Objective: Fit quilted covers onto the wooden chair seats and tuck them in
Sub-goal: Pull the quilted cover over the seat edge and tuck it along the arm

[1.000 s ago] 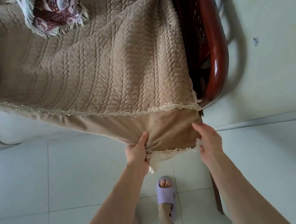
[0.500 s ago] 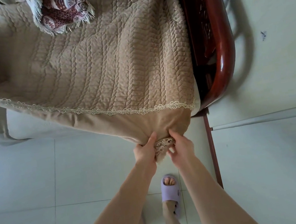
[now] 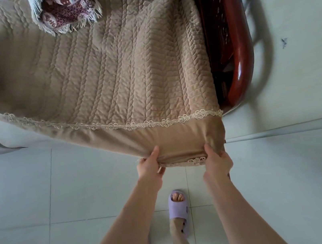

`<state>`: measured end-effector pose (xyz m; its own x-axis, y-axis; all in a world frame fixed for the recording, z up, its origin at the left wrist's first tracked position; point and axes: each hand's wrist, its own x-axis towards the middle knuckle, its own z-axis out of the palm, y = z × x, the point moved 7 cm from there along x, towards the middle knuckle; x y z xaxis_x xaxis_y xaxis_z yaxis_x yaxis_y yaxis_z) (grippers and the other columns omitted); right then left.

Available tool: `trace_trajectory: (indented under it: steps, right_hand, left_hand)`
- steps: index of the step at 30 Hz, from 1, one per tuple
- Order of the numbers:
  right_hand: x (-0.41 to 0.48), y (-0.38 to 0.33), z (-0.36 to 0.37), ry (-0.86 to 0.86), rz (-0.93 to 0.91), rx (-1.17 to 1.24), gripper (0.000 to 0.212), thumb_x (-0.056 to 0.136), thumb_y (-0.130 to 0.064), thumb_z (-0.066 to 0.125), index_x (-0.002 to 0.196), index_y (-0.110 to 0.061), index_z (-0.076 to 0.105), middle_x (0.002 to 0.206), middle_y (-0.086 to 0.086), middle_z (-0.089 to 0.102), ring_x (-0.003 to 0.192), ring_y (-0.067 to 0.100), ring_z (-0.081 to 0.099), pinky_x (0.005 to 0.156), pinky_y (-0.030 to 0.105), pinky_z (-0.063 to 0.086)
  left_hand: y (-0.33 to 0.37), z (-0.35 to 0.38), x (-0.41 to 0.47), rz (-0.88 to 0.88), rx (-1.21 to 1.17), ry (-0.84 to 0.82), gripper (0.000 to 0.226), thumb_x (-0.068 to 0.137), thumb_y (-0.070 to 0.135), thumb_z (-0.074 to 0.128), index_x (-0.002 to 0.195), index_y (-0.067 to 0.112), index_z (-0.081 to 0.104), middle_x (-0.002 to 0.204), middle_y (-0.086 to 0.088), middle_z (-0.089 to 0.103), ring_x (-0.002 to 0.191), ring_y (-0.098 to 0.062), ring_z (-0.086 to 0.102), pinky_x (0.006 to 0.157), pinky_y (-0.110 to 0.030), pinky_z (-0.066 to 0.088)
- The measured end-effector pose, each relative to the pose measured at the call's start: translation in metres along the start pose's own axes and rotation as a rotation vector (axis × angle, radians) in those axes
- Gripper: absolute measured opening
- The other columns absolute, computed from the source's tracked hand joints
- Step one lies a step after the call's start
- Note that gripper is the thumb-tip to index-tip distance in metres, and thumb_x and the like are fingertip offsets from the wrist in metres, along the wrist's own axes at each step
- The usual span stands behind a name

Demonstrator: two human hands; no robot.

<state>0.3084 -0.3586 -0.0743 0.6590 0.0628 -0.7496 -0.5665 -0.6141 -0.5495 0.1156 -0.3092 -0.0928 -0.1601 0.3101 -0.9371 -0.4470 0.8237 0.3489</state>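
A beige quilted cover [image 3: 105, 71] with a lace trim line lies spread over the wooden chair seat, its plain skirt hanging over the front edge. My left hand [image 3: 149, 169] grips the skirt's lower hem, thumb on top. My right hand [image 3: 218, 160] grips the same hem near the right front corner, with lace showing between the two hands. The dark red wooden armrest [image 3: 239, 63] runs along the cover's right side. The seat itself is hidden under the cover.
A maroon patterned fringed cushion [image 3: 66, 10] lies at the back of the seat. Pale floor tiles [image 3: 63, 200] lie below. My foot in a lilac slipper [image 3: 179, 207] stands between my arms. A light wall or panel [image 3: 303, 57] is to the right.
My hands, close together at the hem half a second ago, have spread apart along it; the right hand moved toward the right corner and the skirt now hangs flatter.
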Motion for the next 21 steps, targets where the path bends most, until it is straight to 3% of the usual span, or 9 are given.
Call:
trace_trajectory:
  steps: [2, 5, 7, 11, 14, 16, 18, 21]
  right_hand:
    - [-0.001, 0.001, 0.003, -0.017, -0.009, -0.033, 0.026, 0.086, -0.018, 0.073, 0.095, 0.002, 0.059, 0.068, 0.001, 0.052, 0.059, 0.016, 0.047, 0.05, 0.022, 0.036]
    - [-0.004, -0.002, 0.007, -0.048, 0.001, -0.025, 0.039, 0.089, -0.022, 0.068, 0.11, 0.008, 0.057, 0.088, 0.011, 0.06, 0.074, 0.021, 0.049, 0.055, 0.025, 0.035]
    - [-0.011, 0.006, 0.016, -0.123, 0.05, -0.035, 0.045, 0.091, -0.029, 0.066, 0.116, 0.007, 0.055, 0.098, 0.01, 0.055, 0.074, 0.018, 0.05, 0.057, 0.024, 0.036]
    - [-0.053, 0.043, 0.051, -0.365, 0.291, 0.005, 0.042, 0.083, -0.043, 0.071, 0.099, -0.009, 0.053, 0.091, 0.0, 0.057, 0.086, 0.014, 0.055, 0.085, 0.031, 0.043]
    - [-0.087, 0.071, 0.085, -0.564, 0.394, -0.008, 0.05, 0.081, -0.056, 0.067, 0.102, -0.012, 0.057, 0.095, -0.002, 0.061, 0.094, 0.014, 0.056, 0.088, 0.036, 0.039]
    - [-0.099, 0.079, 0.096, -0.558, 0.398, 0.026, 0.038, 0.084, -0.048, 0.068, 0.099, -0.013, 0.061, 0.098, -0.003, 0.065, 0.095, 0.014, 0.059, 0.092, 0.037, 0.039]
    - [-0.1, 0.077, 0.097, -0.436, 0.323, 0.066, 0.025, 0.086, -0.029, 0.072, 0.099, -0.01, 0.063, 0.094, -0.003, 0.066, 0.088, 0.015, 0.06, 0.084, 0.033, 0.043]
    - [-0.099, 0.074, 0.097, -0.28, 0.207, 0.175, 0.014, 0.086, -0.011, 0.072, 0.081, -0.008, 0.059, 0.098, 0.004, 0.065, 0.092, 0.017, 0.064, 0.087, 0.034, 0.049]
  left_hand:
    - [0.016, -0.008, 0.004, 0.018, -0.051, -0.003, 0.017, 0.086, 0.017, 0.07, 0.087, 0.015, 0.054, 0.085, -0.003, 0.06, 0.076, -0.013, 0.055, 0.065, -0.027, 0.046]
    - [0.045, -0.02, 0.007, 0.074, -0.068, 0.01, 0.016, 0.086, 0.02, 0.071, 0.082, 0.016, 0.057, 0.072, 0.0, 0.054, 0.064, -0.009, 0.049, 0.062, -0.022, 0.044]
    - [0.05, -0.024, 0.006, 0.111, -0.01, 0.014, 0.016, 0.089, 0.022, 0.068, 0.078, 0.017, 0.058, 0.066, 0.002, 0.051, 0.058, -0.007, 0.045, 0.058, -0.02, 0.04]
    - [0.029, -0.035, -0.001, 0.081, -0.001, -0.029, 0.006, 0.091, 0.022, 0.065, 0.086, 0.021, 0.062, 0.071, 0.004, 0.057, 0.06, -0.007, 0.049, 0.057, -0.019, 0.04]
    - [0.021, -0.054, -0.004, 0.054, 0.027, -0.053, 0.005, 0.091, 0.024, 0.065, 0.096, 0.023, 0.063, 0.071, 0.005, 0.061, 0.06, -0.007, 0.052, 0.056, -0.02, 0.038]
    - [0.023, -0.063, -0.002, 0.038, 0.102, -0.088, 0.009, 0.09, 0.026, 0.066, 0.098, 0.023, 0.063, 0.076, 0.005, 0.063, 0.064, -0.008, 0.052, 0.057, -0.022, 0.034]
    - [0.029, -0.066, -0.001, 0.021, 0.156, -0.112, 0.008, 0.088, 0.025, 0.068, 0.093, 0.022, 0.063, 0.081, 0.004, 0.063, 0.073, -0.01, 0.054, 0.064, -0.024, 0.035]
    - [0.053, -0.065, 0.015, 0.003, 0.038, -0.173, 0.01, 0.086, 0.015, 0.068, 0.09, 0.018, 0.06, 0.087, 0.003, 0.063, 0.087, -0.011, 0.057, 0.077, -0.025, 0.04]
